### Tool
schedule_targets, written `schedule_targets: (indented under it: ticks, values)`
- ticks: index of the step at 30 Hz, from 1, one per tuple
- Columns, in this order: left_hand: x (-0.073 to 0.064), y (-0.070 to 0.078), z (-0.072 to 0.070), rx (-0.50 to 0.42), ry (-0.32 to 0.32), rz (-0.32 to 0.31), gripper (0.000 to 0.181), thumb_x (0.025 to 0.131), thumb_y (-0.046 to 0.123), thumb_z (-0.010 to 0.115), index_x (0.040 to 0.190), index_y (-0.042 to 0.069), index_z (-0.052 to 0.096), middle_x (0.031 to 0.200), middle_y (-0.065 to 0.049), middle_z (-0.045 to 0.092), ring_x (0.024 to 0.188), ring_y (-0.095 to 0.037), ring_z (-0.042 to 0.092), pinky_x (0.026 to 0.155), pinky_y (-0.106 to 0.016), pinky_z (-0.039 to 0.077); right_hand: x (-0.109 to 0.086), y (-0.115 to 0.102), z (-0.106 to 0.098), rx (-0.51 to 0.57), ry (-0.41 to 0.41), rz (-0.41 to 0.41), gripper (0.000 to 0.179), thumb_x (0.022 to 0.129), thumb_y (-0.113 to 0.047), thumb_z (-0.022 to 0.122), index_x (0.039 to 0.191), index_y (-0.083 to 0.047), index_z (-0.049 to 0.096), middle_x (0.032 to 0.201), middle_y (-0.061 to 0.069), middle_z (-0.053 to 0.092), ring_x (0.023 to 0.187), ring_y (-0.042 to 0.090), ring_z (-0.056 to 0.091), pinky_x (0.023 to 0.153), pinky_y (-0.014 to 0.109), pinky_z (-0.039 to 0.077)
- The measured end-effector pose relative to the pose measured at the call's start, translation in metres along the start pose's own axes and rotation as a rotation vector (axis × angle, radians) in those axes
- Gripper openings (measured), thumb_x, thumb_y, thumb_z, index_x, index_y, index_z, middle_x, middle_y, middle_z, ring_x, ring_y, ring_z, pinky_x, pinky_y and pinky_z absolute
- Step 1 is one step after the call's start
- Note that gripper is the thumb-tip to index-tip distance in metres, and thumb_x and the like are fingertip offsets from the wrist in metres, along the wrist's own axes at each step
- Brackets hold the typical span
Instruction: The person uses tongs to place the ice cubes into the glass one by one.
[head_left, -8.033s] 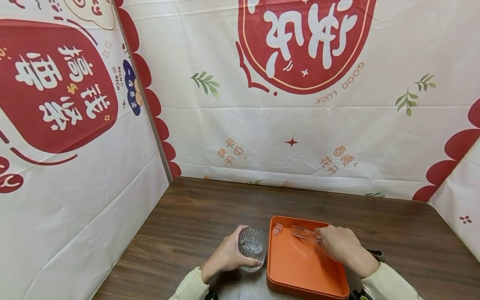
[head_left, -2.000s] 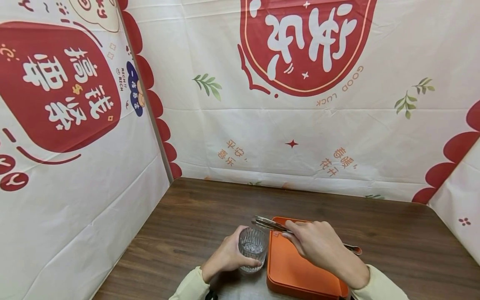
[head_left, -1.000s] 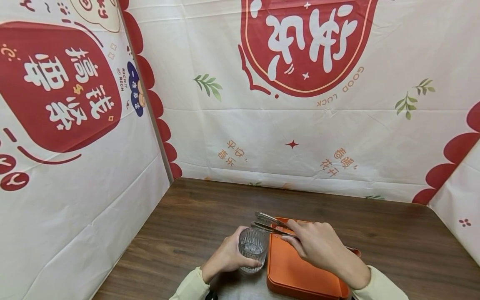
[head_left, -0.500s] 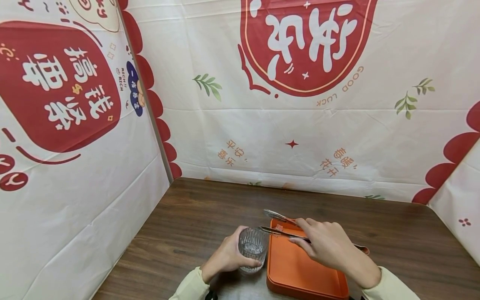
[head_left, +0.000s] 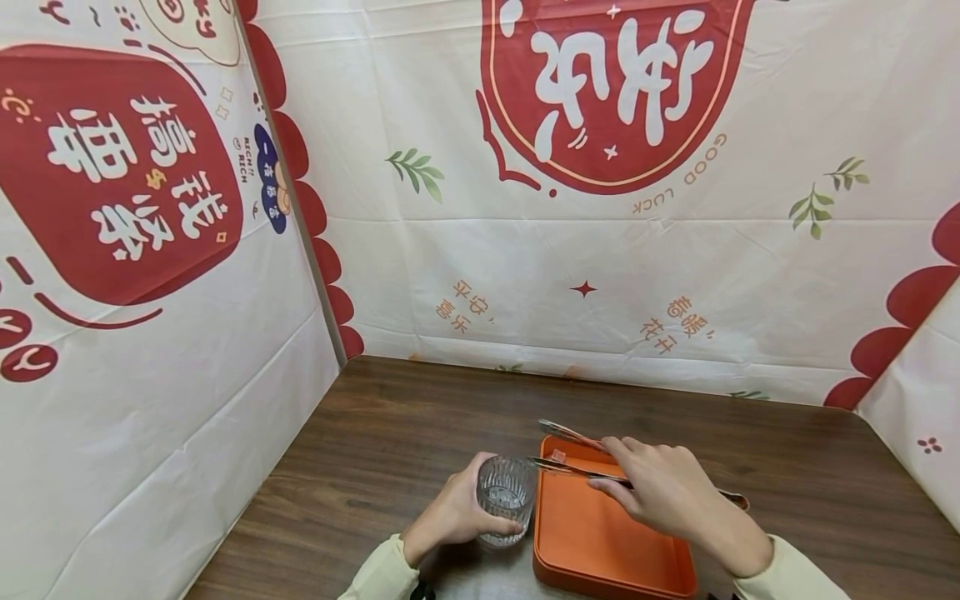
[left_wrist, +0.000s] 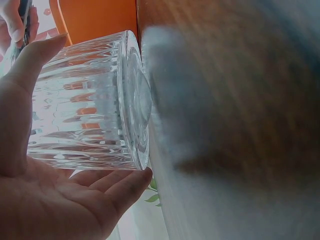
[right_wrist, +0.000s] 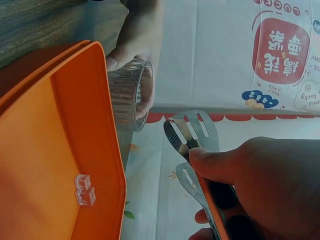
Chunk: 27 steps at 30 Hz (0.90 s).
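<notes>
My left hand [head_left: 455,507] grips a clear ribbed glass [head_left: 504,504], thumb on the near side and fingers round the far side. In the left wrist view the glass base [left_wrist: 135,100] sits right by the wooden table. My right hand [head_left: 667,496] holds metal tongs [right_wrist: 200,132] with slotted heads and orange on the handle. The tong heads stand apart, with nothing between them, above the orange tray [head_left: 600,533] to the right of the glass. Two small clear cubes [right_wrist: 84,190] lie against each other in the tray's far left corner.
The brown wooden table [head_left: 405,417] spreads around the tray and glass. A white printed cloth [head_left: 585,250] hangs behind its far edge, and another cloth [head_left: 187,400] hangs along the left side.
From down inside the tray, the tongs rose to the glass rim with heads together. Then the heads spread and my right hand drew back rightward over the tray. The left hand kept its place.
</notes>
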<state>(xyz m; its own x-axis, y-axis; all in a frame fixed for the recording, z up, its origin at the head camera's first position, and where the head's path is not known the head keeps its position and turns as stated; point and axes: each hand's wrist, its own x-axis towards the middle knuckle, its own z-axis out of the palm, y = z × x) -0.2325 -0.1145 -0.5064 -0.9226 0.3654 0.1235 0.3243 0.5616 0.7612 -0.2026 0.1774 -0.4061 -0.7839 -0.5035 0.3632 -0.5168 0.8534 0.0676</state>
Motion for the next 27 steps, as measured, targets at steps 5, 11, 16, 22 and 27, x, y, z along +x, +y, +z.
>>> schedule_targets:
  ticks: [5,11,16,22,27]
  values:
    - [0.0,0.0,0.0,0.001,0.001,-0.001,0.087,0.06,0.042,0.094,0.13,0.019,0.048,0.107,0.001,0.066,0.094,-0.015,0.063,0.082,-0.031,0.051,-0.001,0.003,0.0,0.004,-0.019,0.007,0.046,0.088,-0.053,0.068,0.114,-0.015,0.064,0.09,-0.004,0.068,0.05,0.009,0.052,0.042,0.025,0.033]
    - [0.0,0.0,0.0,-0.003,0.004,0.001,0.087,0.059,0.041,0.094,0.13,0.02,0.049,0.108,0.0,0.066,0.095,-0.015,0.063,0.082,-0.031,0.051,-0.001,0.006,0.0,0.0,-0.043,0.016,0.048,0.088,-0.054,0.068,0.115,-0.014,0.064,0.094,-0.001,0.07,0.052,0.011,0.055,0.042,0.026,0.034]
    - [0.0,0.0,0.0,0.004,0.005,0.002,0.087,0.059,0.041,0.094,0.13,0.019,0.049,0.107,-0.001,0.067,0.095,-0.016,0.064,0.082,-0.031,0.051,-0.001,0.01,0.002,0.004,-0.062,0.025,0.047,0.087,-0.053,0.069,0.113,-0.014,0.064,0.093,-0.001,0.069,0.051,0.011,0.053,0.042,0.026,0.033]
    - [-0.001,0.0,0.0,0.002,0.002,0.002,0.087,0.059,0.041,0.094,0.13,0.019,0.049,0.107,-0.001,0.067,0.094,-0.016,0.064,0.081,-0.031,0.052,-0.001,0.016,0.007,0.003,-0.073,0.021,0.045,0.086,-0.051,0.071,0.11,-0.015,0.062,0.086,-0.004,0.066,0.051,0.01,0.051,0.043,0.027,0.033]
    - [0.0,-0.001,-0.001,-0.002,0.004,0.007,0.087,0.059,0.041,0.094,0.13,0.019,0.049,0.107,-0.001,0.067,0.094,-0.016,0.064,0.081,-0.031,0.052,0.0,0.021,0.013,-0.009,-0.075,0.002,0.043,0.084,-0.05,0.073,0.107,-0.015,0.062,0.078,-0.007,0.061,0.05,0.009,0.049,0.042,0.027,0.032]
